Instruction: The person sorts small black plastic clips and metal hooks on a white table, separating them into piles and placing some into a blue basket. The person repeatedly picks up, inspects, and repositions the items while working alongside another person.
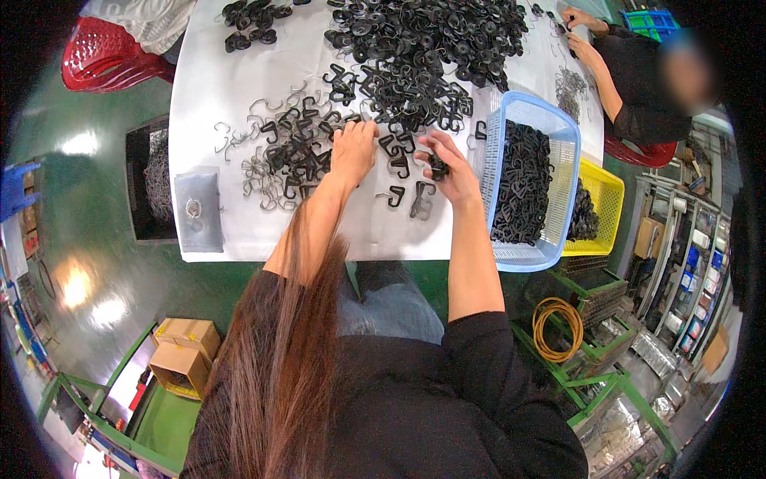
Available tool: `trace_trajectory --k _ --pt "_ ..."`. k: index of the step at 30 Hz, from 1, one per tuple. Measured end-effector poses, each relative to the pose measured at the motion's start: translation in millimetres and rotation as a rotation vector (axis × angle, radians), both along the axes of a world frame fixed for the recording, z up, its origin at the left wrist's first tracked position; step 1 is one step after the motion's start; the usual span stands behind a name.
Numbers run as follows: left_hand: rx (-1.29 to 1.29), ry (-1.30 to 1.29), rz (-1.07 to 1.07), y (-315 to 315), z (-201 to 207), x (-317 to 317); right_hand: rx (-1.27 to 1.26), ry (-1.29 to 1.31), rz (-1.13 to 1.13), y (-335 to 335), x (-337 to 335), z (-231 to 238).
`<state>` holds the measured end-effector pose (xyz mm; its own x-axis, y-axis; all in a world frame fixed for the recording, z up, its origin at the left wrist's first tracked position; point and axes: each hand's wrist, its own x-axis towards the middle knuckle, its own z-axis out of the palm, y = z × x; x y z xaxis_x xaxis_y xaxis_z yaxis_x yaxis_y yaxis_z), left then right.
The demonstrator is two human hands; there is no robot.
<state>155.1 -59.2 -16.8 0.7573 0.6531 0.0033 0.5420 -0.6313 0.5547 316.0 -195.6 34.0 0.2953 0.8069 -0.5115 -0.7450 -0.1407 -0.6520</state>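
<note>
My left hand (353, 153) is closed over the right edge of a loose pile of black hooks (299, 140). Its fingertips bend down, and whatever they pinch is hidden. A few palm-widths to the right, my right hand (453, 169) is raised with curled fingers around a small bunch of black hooks (438, 166). Between the hands lie several single black hooks (396, 152). Closer to me, one hook (395, 194) and a small grey-black clump (423, 199) rest on the white table (359, 231). Pale, clear-looking hook-shaped pieces (259, 180) are mixed into the left pile.
A big heap of black round parts (431, 40) covers the table's far side. To my right stand a blue basket (533, 257) full of black hooks and a yellow basket (610, 199). A grey block (199, 211) sits at the left corner. Another person (650, 88) works at far right.
</note>
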Motion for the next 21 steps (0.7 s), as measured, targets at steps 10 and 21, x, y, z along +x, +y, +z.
trace_trajectory --k 10,21 --pt "-0.401 -0.436 0.342 -23.5 27.9 23.8 0.003 0.051 -0.11 35.3 6.9 3.4" --pt "-0.203 -0.319 0.393 -26.2 5.7 21.1 -0.01 -0.128 -0.185 21.4 11.9 -3.6"
